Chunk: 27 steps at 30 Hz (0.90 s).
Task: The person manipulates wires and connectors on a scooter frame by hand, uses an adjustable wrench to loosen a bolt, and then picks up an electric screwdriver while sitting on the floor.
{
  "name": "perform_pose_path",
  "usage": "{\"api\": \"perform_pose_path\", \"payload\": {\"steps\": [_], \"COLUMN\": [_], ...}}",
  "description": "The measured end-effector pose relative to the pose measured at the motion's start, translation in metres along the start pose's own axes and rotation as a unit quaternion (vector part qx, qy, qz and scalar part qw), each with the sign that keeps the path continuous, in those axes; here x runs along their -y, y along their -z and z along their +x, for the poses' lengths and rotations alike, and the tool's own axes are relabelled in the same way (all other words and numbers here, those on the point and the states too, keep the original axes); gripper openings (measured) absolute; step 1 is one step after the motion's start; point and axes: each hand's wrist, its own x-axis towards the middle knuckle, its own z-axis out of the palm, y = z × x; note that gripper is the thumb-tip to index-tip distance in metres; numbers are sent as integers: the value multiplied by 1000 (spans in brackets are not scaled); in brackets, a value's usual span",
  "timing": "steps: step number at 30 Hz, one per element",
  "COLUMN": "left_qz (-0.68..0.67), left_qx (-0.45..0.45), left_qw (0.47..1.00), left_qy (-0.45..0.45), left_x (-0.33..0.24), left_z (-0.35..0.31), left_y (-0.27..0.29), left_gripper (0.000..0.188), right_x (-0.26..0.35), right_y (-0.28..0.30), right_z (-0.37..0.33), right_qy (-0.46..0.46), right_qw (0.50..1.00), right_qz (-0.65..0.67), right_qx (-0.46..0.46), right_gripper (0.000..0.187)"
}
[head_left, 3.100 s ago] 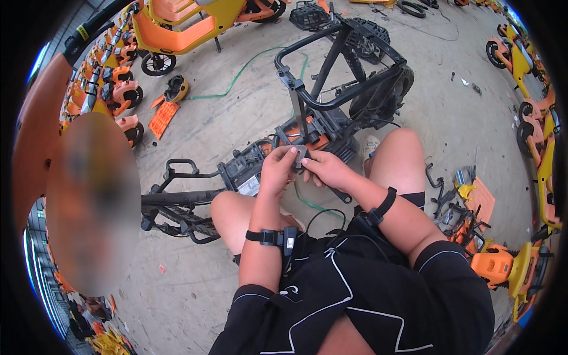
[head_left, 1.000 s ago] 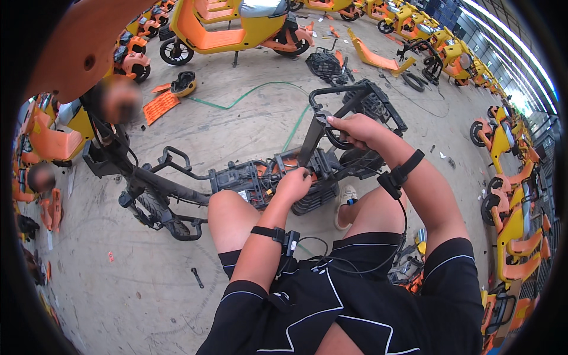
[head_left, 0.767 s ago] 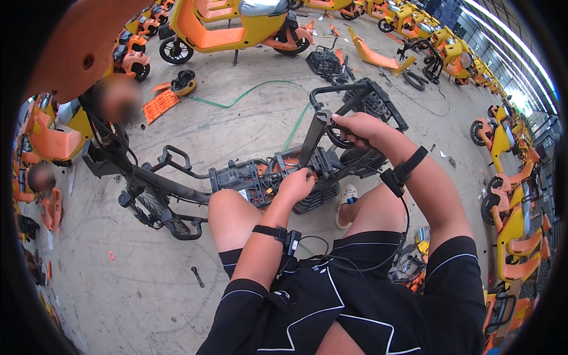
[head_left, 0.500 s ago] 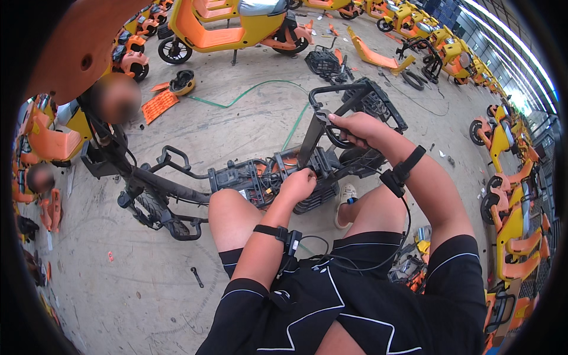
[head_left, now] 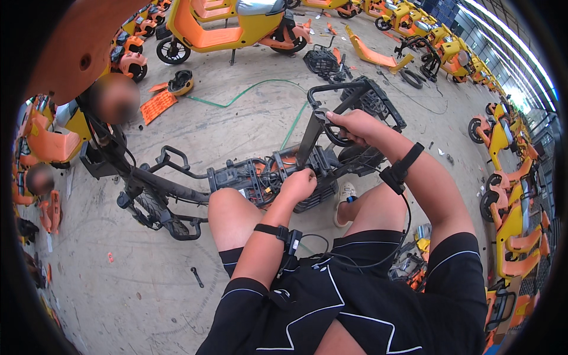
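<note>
A stripped black scooter frame [head_left: 183, 192] stretches across the floor before my knees, its front wheel [head_left: 151, 204] at the left. My right hand [head_left: 356, 127] is wrapped round a black bar at the frame's raised rear part [head_left: 313, 139]. Lower down, my left hand [head_left: 300, 184] is closed, its fingertips pressed into the open middle section. Whatever those fingertips hold is hidden. Beside them lie loose wires [head_left: 269, 177] and a small yellow connector [head_left: 268, 190] among black brackets.
A wrench [head_left: 196, 277] lies on the concrete at lower left. Orange panels [head_left: 158, 107], a helmet [head_left: 181, 83] and a black basket [head_left: 322, 61] lie farther off. A yellow scooter [head_left: 231, 29] stands behind them. Scrap parts [head_left: 411, 257] are heaped beside my right leg.
</note>
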Motion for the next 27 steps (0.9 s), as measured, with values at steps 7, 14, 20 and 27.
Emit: {"api": "perform_pose_path", "payload": {"steps": [7,14,20,27], "left_qz": [-8,-4,-10,2], "left_qx": [-3,3,11,23], "left_qw": [1000,1000,1000,1000], "left_qy": [-9,-8,-6,-11], "left_x": [1,1,2,5], "left_z": [-1,0,0,4], "left_y": [1,-1,1,-4], "left_gripper": [28,29,32,33], "right_x": [-1,0,1,-1], "right_y": [3,1,-1,-4], "right_z": [3,3,-5,-6], "right_qy": [3,-12,-33,-57], "right_qw": [1000,1000,995,986], "right_qz": [-3,5,78,143], "right_qx": [3,9,47,67], "right_gripper": [69,70,55,48]}}
